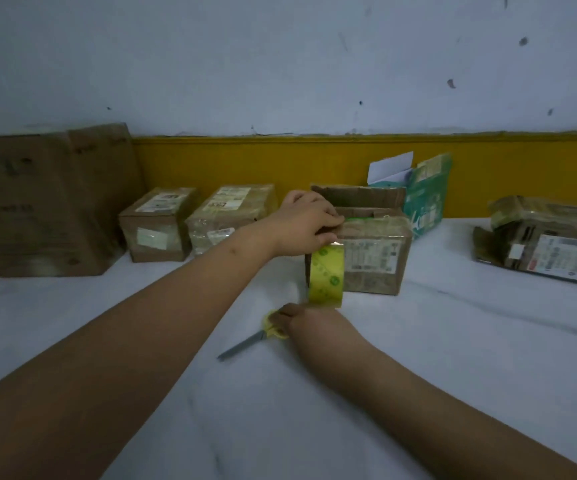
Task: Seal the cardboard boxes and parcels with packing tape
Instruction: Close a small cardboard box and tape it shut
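Note:
A brown cardboard box (pixel 373 258) with shipping labels stands on the white table, its back flap up. My left hand (pixel 306 223) lies on the box's top left corner, fingers curled over the edge, holding down the end of the packing tape. The yellow-green tape roll (pixel 327 277) hangs or stands just below that hand, against the box's front left corner. My right hand (pixel 302 322) is in front of the roll, fingers curled on the yellow handles of the scissors (pixel 245 344). The scissors' grey blades lie on the table, pointing left and toward me.
Two taped boxes (pixel 157 225) (pixel 231 216) sit to the left, beside a large carton (pixel 48 199) at the far left. A green-and-white box (pixel 422 199) stands behind the worked box. A wrapped parcel (pixel 550 244) lies at the right. A yellow-and-white wall (pixel 280 161) runs behind the table (pixel 453 341).

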Demonstrator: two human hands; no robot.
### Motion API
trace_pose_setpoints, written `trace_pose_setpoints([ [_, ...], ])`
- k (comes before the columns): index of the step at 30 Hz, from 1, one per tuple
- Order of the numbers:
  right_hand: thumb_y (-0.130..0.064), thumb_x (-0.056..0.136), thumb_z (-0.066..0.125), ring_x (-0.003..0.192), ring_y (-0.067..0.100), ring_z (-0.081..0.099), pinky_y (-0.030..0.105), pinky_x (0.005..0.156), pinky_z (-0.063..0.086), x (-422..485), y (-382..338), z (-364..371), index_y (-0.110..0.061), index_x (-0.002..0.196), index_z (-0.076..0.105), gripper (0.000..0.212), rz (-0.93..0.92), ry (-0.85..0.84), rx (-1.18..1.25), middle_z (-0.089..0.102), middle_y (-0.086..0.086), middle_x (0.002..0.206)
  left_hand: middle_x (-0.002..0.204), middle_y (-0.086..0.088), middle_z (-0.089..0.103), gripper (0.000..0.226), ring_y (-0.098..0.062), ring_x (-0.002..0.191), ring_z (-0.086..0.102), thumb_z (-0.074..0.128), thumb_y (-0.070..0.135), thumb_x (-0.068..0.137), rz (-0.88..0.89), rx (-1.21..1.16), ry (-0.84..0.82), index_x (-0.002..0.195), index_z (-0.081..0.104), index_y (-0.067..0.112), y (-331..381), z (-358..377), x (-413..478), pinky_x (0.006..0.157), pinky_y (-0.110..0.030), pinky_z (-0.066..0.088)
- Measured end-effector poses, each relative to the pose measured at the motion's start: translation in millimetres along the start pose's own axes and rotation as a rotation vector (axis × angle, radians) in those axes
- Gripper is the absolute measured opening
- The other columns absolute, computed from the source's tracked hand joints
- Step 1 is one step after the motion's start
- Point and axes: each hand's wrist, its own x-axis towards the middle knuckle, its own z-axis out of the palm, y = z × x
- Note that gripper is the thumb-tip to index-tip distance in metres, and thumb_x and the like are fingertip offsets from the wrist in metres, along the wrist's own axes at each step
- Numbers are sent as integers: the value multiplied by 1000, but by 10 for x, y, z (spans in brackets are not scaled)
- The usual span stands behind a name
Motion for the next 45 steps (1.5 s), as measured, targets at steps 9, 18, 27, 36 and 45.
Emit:
trace_pose_setpoints([
  [9, -36, 93, 58, 86, 20, 62, 33, 72, 49, -468, 387, -488, -19, 102, 65, 21, 73, -172, 103, 65, 0, 97, 120, 0, 43, 44, -25, 118, 36, 71, 55, 81, -371, -69, 327, 118, 61, 34, 132, 44, -34, 97, -38, 30],
  [18, -32, 86, 74, 66, 0, 57, 8, 55, 38, -432, 1094, -1067, -26, 103, 70, 18, 428, 570, 500, 65, -15, 83, 128, -8, 44, 80, -26, 123, 43, 88, 49, 64, -945, -851, 632, 118, 41, 14, 353, 324, -161, 93, -34, 40],
  [27, -36, 92, 65, 80, 13, 57, 35, 66, 47, 786, 1312, -634, -25, 97, 67, 13, 396, 476, 500, 64, -6, 87, 116, -12, 56, 49, -31, 103, 60, 67, 30, 88, -1083, -1559, 413, 120, 35, 12, 888, 465, -102, 84, -41, 53],
  [36, -35, 94, 57, 66, 14, 53, 30, 52, 37, 858, 1381, -485, -28, 85, 62, 12, 415, 474, 285, 57, -9, 72, 84, -16, 70, 26, -27, 57, 68, 41, 19, 106, -943, -2057, 187, 126, 54, 9, 1066, 279, -159, 52, -25, 50],
  [45, -49, 94, 42, 82, 18, 58, 36, 72, 47, 366, 1461, -1402, -34, 90, 62, 25, 227, 101, 210, 61, -8, 84, 96, -13, 74, 26, -29, 50, 67, 53, 12, 100, -857, -2073, 297, 125, 47, 11, 1037, 354, -210, 55, -29, 51],
])
